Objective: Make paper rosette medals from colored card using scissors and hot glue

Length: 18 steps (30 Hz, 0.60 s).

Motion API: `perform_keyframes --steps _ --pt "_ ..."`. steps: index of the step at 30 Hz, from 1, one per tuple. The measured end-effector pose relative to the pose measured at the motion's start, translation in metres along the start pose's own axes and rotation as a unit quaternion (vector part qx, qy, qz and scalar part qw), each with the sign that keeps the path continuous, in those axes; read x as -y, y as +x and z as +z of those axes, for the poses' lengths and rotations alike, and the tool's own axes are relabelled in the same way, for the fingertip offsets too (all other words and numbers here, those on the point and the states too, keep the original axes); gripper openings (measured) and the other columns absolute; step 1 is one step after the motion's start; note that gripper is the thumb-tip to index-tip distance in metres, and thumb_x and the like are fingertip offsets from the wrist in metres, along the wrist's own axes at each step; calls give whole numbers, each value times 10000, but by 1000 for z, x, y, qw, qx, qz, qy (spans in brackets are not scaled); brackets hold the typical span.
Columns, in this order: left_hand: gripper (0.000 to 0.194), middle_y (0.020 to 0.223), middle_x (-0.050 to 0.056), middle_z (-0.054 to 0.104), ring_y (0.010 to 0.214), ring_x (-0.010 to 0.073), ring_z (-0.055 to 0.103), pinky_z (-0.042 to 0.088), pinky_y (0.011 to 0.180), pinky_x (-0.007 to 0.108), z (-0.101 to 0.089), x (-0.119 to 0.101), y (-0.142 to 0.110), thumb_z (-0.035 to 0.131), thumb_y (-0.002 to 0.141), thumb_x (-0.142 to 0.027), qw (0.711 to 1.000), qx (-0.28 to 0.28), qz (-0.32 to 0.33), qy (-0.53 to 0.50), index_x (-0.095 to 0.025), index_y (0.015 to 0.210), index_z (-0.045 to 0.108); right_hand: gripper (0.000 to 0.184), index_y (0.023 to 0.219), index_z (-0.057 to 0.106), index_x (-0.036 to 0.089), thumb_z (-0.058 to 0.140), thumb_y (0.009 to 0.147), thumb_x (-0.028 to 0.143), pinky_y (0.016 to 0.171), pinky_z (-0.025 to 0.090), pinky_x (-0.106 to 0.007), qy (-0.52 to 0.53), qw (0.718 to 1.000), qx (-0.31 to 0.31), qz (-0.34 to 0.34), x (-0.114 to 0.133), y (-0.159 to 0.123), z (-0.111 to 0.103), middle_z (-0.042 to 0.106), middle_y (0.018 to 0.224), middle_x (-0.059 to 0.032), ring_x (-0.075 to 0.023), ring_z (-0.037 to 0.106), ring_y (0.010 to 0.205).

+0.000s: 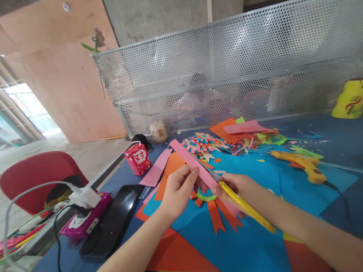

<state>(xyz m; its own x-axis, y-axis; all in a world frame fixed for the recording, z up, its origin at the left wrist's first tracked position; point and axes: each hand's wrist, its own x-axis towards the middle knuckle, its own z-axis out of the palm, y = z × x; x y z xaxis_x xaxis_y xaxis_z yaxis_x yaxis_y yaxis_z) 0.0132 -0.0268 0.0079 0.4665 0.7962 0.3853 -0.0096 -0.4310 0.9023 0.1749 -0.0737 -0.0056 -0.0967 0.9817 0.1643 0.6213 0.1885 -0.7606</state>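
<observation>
My left hand [183, 186] pinches a long strip of pink paper [183, 151] between thumb and fingers. In my right hand [236, 186] is a pair of scissors with yellow handles [248, 207], the blades lying along the strip's right edge. How far the blades are apart I cannot tell. Below the hands, partly covered by them, a paper rosette [206, 196] with a green centre and orange ribbon tails rests on blue paper [248, 251]. Finished-looking pink, blue and orange rosettes [202, 143] lie just beyond.
A yellow hot glue gun [299, 165] with a black cord lies at right. At left are a black phone [112, 221], a purple power strip [85, 218] and a red carton [137, 158]. Paper scraps [251, 140] pile up before a perforated metal screen [242, 66]; a person sits behind it.
</observation>
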Motion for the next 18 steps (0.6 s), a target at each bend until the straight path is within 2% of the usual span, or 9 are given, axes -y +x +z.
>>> perform_keyframes --steps 4,8,11,18 --pt "292 527 11 570 476 106 524 423 472 219 0 0 1 433 828 -340 1000 -4 -4 -4 -142 631 520 240 684 528 181 508 735 414 397 309 -203 41 999 9 25 7 -2 1 499 524 31 -90 413 435" --pt "296 537 8 566 493 105 531 428 487 216 2 0 -1 435 825 -346 1000 3 -8 8 -144 626 523 261 655 514 164 504 721 415 450 352 -218 23 1000 -21 -4 7 0 2 528 568 9 -111 450 505" --pt "308 525 -1 551 484 94 515 420 477 202 3 0 -2 439 821 -353 1000 10 -17 25 -147 605 514 274 689 519 154 484 734 422 499 389 -231 23 1000 -4 -19 4 1 1 574 645 -22 -136 487 583" --pt "318 519 -4 547 479 93 514 416 466 196 4 0 -3 438 819 -367 1000 5 -24 16 -152 593 505 244 678 551 160 487 727 390 495 401 -230 37 999 -16 -11 7 0 2 606 635 -24 -161 542 602"
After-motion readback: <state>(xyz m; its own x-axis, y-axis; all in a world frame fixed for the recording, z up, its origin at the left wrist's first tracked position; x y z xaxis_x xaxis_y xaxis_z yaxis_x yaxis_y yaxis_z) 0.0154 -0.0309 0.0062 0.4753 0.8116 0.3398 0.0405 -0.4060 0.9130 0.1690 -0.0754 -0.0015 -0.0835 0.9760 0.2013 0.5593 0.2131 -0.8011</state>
